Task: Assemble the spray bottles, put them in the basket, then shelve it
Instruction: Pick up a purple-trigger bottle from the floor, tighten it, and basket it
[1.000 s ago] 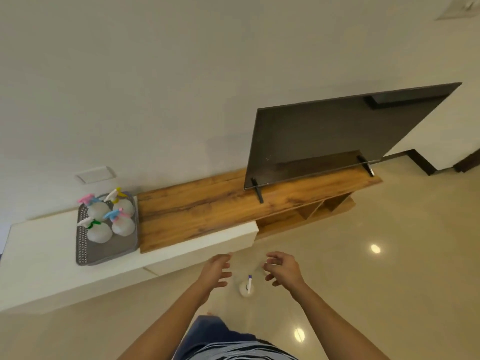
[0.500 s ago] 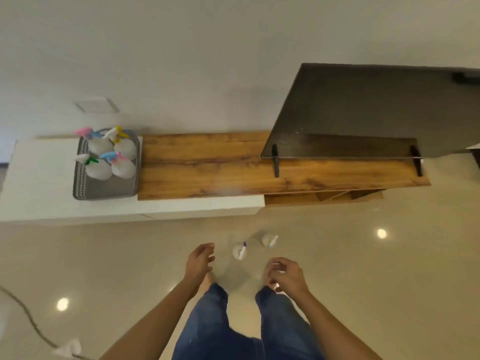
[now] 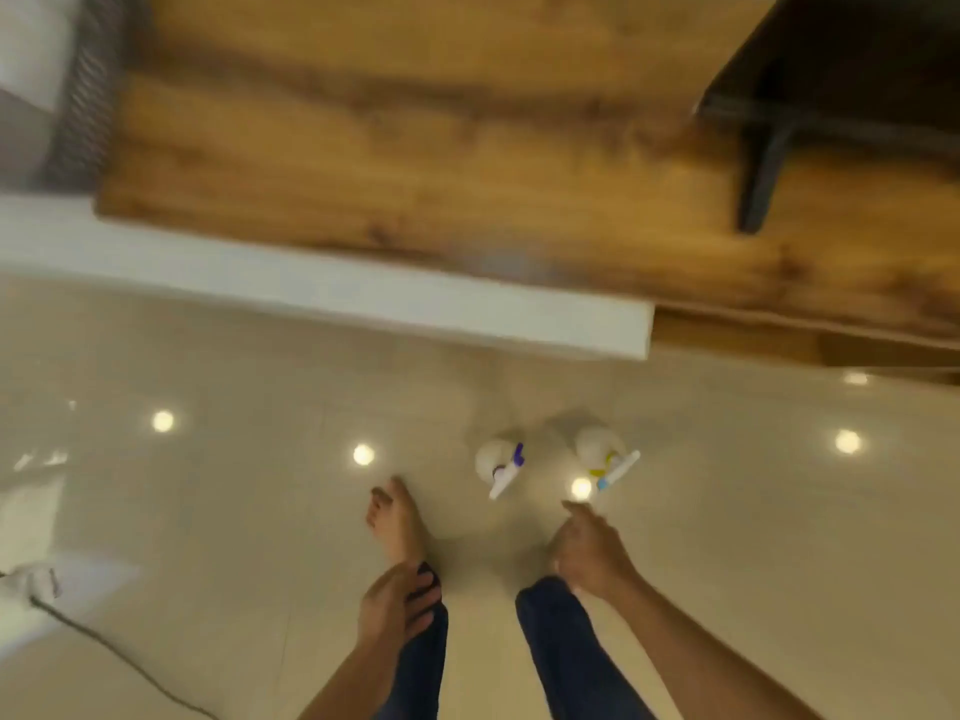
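Two white spray bottles stand on the glossy floor in front of my feet: one with a purple trigger [image 3: 497, 461] and one with a yellow and blue trigger [image 3: 602, 453]. My right hand [image 3: 589, 552] hovers just below the right bottle, fingers loosely apart, holding nothing. My left hand [image 3: 397, 605] hangs lower, over my left leg, fingers spread and empty. The grey mesh basket [image 3: 85, 101] shows only as a blurred edge at the top left, on the white cabinet [image 3: 322, 288]; its bottles are out of frame.
A wooden TV bench top [image 3: 415, 148] spans the upper frame, with a dark TV and its black foot [image 3: 763, 168] at the right. My bare left foot [image 3: 397, 517] is on the tiles. A black cable [image 3: 114, 652] and white plug lie at the lower left.
My head has tilted down and moved closer, so the wall and most of the basket have left the view. Both hands have dropped toward the floor, the right one nearing the right bottle.
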